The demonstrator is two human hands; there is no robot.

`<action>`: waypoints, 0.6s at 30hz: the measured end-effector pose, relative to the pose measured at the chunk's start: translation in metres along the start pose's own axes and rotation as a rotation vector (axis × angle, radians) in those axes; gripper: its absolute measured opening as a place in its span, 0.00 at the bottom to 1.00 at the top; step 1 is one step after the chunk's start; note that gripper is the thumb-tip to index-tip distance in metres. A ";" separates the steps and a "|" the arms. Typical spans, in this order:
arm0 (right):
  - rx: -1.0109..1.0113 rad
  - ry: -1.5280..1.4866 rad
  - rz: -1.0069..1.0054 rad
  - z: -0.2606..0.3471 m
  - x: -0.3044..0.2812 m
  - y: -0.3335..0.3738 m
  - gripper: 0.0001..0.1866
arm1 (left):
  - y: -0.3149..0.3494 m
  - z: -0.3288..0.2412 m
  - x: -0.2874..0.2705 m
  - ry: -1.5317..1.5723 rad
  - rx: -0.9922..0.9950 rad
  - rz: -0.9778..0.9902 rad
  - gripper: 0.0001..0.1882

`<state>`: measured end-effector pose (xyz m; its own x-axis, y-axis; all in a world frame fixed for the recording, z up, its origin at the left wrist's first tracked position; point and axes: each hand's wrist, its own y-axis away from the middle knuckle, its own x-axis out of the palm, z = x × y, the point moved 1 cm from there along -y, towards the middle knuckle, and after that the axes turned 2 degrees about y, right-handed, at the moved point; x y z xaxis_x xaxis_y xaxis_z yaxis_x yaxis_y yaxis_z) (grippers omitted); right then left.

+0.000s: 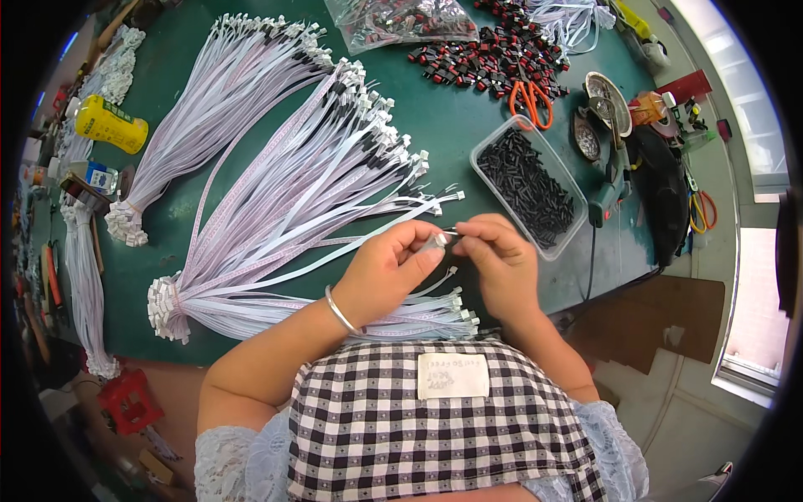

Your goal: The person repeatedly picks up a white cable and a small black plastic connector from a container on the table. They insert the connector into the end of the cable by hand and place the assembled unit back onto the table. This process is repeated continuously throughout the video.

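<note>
My left hand (386, 266), with a silver bangle on its wrist, pinches the end of a white flat cable by its small white connector (439, 240). Fingertip to fingertip with it, my right hand (503, 266) is closed on a thin dark piece (452, 230) at the cable's wire end; the fingers hide most of it. Under and beside my left forearm fans a large bundle of white flat cables (280, 188), tied together at its left end. Several of its cables stretch toward my hands. Loose white connectors (464, 311) lie close to the apron.
Right of my hands stands a clear plastic box (575, 237) of short black tubes. Beyond lie orange-handled scissors (531, 105), a heap of red and black parts (493, 63) and a soldering-gun-like tool (609, 197). A second cable bundle (222, 105) and a yellow bottle (111, 124) are at left.
</note>
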<state>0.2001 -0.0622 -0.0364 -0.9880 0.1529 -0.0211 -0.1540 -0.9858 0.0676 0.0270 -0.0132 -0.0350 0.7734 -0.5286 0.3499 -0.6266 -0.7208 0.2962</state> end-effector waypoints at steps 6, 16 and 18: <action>-0.086 -0.073 -0.023 0.030 -0.010 0.005 0.06 | 0.002 -0.001 0.002 -0.039 -0.116 -0.008 0.09; -0.063 0.068 -0.026 0.009 -0.003 0.015 0.06 | 0.002 0.004 0.001 0.123 -0.118 -0.002 0.06; -0.027 0.040 -0.032 0.007 -0.003 0.015 0.06 | 0.002 0.003 0.001 0.103 -0.136 0.010 0.06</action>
<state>0.2002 -0.0773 -0.0279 -0.9814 0.1817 -0.0622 -0.1843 -0.9821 0.0388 0.0266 -0.0166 -0.0369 0.7577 -0.4815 0.4406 -0.6467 -0.6446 0.4078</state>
